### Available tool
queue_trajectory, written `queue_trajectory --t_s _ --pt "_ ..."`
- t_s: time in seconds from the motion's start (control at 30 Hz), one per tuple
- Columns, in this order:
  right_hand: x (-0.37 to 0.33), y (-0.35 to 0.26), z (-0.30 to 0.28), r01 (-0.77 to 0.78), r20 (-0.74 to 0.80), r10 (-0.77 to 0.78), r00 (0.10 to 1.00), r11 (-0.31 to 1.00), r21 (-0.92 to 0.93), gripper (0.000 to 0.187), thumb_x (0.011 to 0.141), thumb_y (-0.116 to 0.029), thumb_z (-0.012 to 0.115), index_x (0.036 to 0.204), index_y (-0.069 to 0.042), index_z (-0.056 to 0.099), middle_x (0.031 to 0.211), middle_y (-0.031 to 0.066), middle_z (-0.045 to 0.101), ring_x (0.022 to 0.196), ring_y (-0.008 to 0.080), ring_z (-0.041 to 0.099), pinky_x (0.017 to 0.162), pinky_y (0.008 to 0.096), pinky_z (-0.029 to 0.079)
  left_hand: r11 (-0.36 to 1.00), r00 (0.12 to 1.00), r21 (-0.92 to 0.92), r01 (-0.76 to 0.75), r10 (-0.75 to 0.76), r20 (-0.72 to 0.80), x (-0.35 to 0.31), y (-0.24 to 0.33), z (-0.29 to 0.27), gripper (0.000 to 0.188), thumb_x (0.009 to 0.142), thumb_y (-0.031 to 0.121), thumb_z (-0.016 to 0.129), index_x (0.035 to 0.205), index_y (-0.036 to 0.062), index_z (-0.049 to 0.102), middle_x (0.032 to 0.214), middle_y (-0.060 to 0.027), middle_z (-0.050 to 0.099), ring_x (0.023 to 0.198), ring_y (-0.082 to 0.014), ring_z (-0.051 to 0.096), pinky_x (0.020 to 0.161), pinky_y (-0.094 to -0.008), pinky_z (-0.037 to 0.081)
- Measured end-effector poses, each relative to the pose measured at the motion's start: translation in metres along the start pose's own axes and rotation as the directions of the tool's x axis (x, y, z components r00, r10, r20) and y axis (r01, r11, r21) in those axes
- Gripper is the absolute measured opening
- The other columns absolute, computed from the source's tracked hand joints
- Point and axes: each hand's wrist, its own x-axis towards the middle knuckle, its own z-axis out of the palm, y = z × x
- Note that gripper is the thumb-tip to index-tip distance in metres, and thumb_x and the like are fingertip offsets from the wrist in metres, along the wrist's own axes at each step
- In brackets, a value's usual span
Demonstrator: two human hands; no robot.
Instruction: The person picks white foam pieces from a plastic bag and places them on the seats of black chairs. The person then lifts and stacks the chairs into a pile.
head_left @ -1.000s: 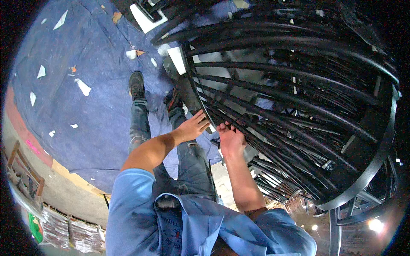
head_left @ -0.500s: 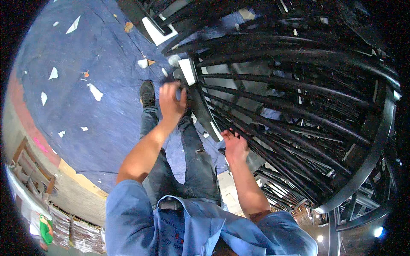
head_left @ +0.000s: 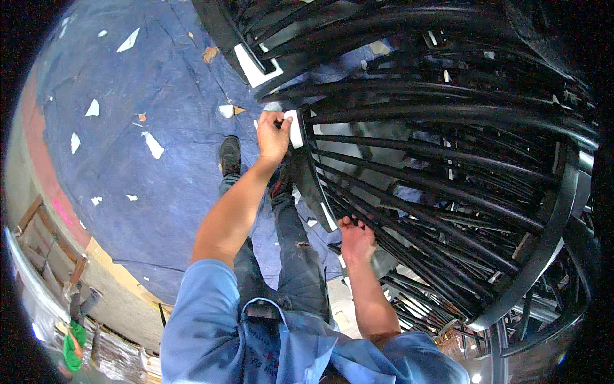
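A black spindle-backed chair frame [head_left: 566, 211] lies to my right, its rods fanning from a curved black rail [head_left: 313, 171] near my legs. White patches sit on that rail: a wide white patch [head_left: 295, 130] at the upper end and a narrow one [head_left: 328, 216] at the lower end. My left hand [head_left: 273, 137] is closed, thumb and fingers pinched at the left edge of the wide patch. My right hand [head_left: 357, 240] has its fingers curled at the rail's lower end, beside the narrow patch and the lowest rods; the fingertips are partly hidden.
Another black frame with a white corner piece [head_left: 262, 75] lies at the top. More black rods and frames crowd the right side. A blue sheet [head_left: 160, 211] covers the floor, with scattered white scraps [head_left: 153, 145]. A wooden frame [head_left: 54, 237] stands far left, near a green item [head_left: 75, 345].
My left hand has moved up and right to the wide white patch, its fingers now pinched there. My right hand stays by the rail's lower end. The whole view has shifted slightly.
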Motion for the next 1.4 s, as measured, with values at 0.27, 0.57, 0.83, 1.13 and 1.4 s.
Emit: queue_trajectory --t_s 0.27,0.57,0.83,1.13,1.4 --pt "-0.004 -0.006 0.002 -0.06 0.03 0.06 0.998 0.998 -0.024 0.019 0.092 -0.023 0.063 0.084 -0.011 0.051 0.098 0.0098 0.059 0.093 0.0292 0.055 0.094 0.0499 0.045 0.998 1.0 -0.066 -0.004 0.005 0.003 0.002 -0.006 0.013 0.018 0.076 0.008 0.082 0.087 0.0019 0.069 0.093 -0.0133 0.063 0.089 -0.0313 0.063 0.082 -0.038 0.051" --pt "0.008 -0.012 -0.007 -0.128 0.042 0.135 0.99 0.983 -0.133 0.026 0.099 -0.024 0.052 0.11 -0.002 0.057 0.115 0.0193 0.062 0.106 0.035 0.056 0.098 0.0471 0.049 0.999 1.0 -0.031 0.021 -0.021 0.004 0.005 -0.006 0.017 0.015 0.083 0.014 0.07 0.087 0.0017 0.062 0.092 -0.0217 0.06 0.089 -0.0419 0.058 0.078 -0.0494 0.048" --pt "0.012 -0.003 0.015 -0.175 -0.06 0.165 0.985 0.913 -0.369 0.038 0.095 -0.031 0.053 0.12 -0.001 0.053 0.13 0.0182 0.055 0.118 0.0412 0.058 0.1 0.0581 0.051 0.924 0.916 0.22 0.314 -0.355 0.184 -0.02 0.014 -0.075 0.052 0.088 0.032 0.07 0.13 0.0058 0.053 0.128 -0.0227 0.058 0.121 -0.0455 0.054 0.103 -0.0531 0.046" --pt "0.027 -0.017 0.015 -0.415 -0.188 0.371 0.91 0.783 -0.464 0.071 0.092 -0.035 0.056 0.147 0.005 0.036 0.147 0.021 0.047 0.121 0.0404 0.059 0.106 0.0598 0.046 0.704 0.85 0.527 0.476 -0.522 -0.071 -0.16 -0.071 -0.318 0.033 0.081 0.026 0.064 0.105 0.0079 0.077 0.109 -0.0201 0.073 0.107 -0.0404 0.069 0.093 -0.0497 0.055" --pt "0.015 0.016 0.095 -0.498 -0.078 0.66 0.747 0.479 -0.723 0.054 0.096 -0.034 0.054 0.136 0.001 0.045 0.126 0.0181 0.061 0.109 0.0375 0.064 0.098 0.0535 0.049 0.594 0.647 0.259 0.762 -0.709 -0.28 -0.311 -0.118 -0.432 0.04 0.088 0.027 0.059 0.115 0.0018 0.073 0.125 -0.0247 0.067 0.117 -0.0418 0.064 0.1 -0.0491 0.052"
